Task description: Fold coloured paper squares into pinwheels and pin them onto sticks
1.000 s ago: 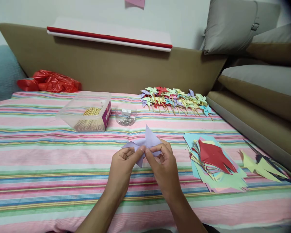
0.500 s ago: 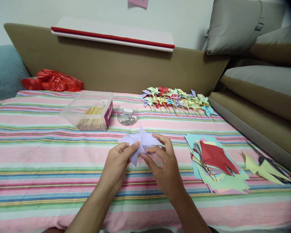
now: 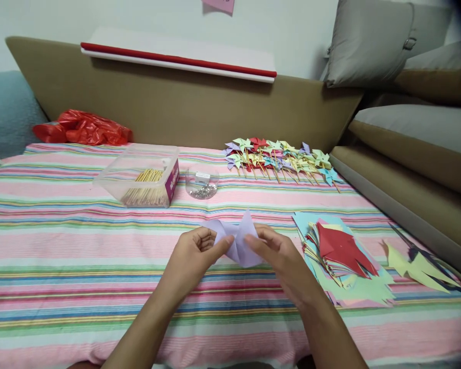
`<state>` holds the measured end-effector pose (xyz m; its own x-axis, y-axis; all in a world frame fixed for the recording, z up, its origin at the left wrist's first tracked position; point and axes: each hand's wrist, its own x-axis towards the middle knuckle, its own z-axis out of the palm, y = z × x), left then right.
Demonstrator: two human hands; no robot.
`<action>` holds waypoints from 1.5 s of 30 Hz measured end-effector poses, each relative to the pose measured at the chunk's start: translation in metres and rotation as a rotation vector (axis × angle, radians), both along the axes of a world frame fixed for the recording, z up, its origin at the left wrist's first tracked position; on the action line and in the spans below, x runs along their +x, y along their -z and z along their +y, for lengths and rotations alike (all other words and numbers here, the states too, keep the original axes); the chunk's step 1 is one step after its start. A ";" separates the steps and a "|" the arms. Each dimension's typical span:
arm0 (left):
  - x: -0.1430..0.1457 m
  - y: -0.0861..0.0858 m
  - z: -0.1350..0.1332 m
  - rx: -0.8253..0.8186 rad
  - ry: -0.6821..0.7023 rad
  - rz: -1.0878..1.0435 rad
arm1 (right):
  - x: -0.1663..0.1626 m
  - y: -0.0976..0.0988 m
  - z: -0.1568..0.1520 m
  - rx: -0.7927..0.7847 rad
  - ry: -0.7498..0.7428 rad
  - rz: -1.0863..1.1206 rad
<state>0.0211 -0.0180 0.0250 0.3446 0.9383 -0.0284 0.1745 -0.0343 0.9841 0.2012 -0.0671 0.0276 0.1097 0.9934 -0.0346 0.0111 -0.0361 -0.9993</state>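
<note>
A cut lilac paper piece (image 3: 238, 241) is held between both hands just above the striped cloth (image 3: 61, 246). My left hand (image 3: 192, 259) pinches its left side with thumb and fingers closed. My right hand (image 3: 282, 256) grips the right side, fingers curled over the paper. The paper's points fold upward between the hands. A stack of cut coloured papers (image 3: 341, 256), red on top, lies just right of my right hand.
A clear box of wooden sticks (image 3: 142, 177) and a small clear tub of pins (image 3: 202, 185) stand behind the hands. Finished paper pinwheels (image 3: 280, 156) lie at the back. Scissors and yellow paper (image 3: 422, 266) sit far right. A red plastic bag (image 3: 82, 128) lies back left.
The hands have turned and refolded the lilac paper; my right hand shifted right and lower, and the paper's points now stand between the two hands.
</note>
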 end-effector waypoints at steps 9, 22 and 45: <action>-0.002 -0.006 -0.002 -0.087 0.139 -0.075 | -0.005 0.000 -0.004 -0.049 -0.137 0.037; 0.006 -0.005 -0.004 -0.185 0.096 -0.287 | -0.022 0.014 0.003 -0.001 0.150 0.331; 0.034 0.018 -0.018 -0.251 -0.242 -0.594 | -0.068 0.026 0.006 0.040 0.340 0.637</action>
<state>0.0548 -0.0362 0.0066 0.1505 0.9806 -0.1259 -0.4226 0.1789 0.8885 0.1330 -0.0607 0.0017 0.3838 0.9096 -0.1591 -0.5791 0.1028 -0.8088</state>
